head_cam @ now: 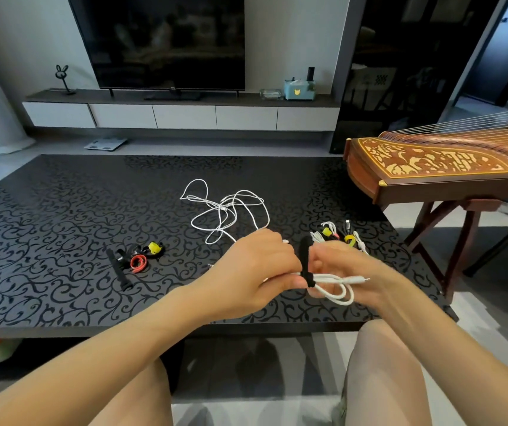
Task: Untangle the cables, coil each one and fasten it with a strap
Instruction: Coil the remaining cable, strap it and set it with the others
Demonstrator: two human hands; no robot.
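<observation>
Both forearms reach from the near side over the table's (46, 241) near edge, right of its middle, and the two hands meet a little above the top. The left hand (259, 272) has its back up and its fingers curled down; it pinches the left end of a small white cable (337, 287), which is already coiled. The right hand (349, 267) has its palm toward the camera, and its fingers curl behind and around the coil. So both hands are closed on this cable. One plug of it sticks out to the right.

A black strap (306, 259) goes around the coil near the left hand, and its free end stands upright between the two hands. Which fingers hold this end, I cannot tell.

Left of the hands, nearer to the table's middle, lie the spare straps (153, 248): a black one flat, a red one and a yellow one rolled. Just behind the right hand, toward the right edge, lie two bound coils (326, 232), each with a yellow strap. Farther, about in the middle of the table, a loose tangle (228, 210) of white cables is spread.

Beyond the right edge stands a wooden zither (431, 161), and at the far wall a TV (160, 41).
</observation>
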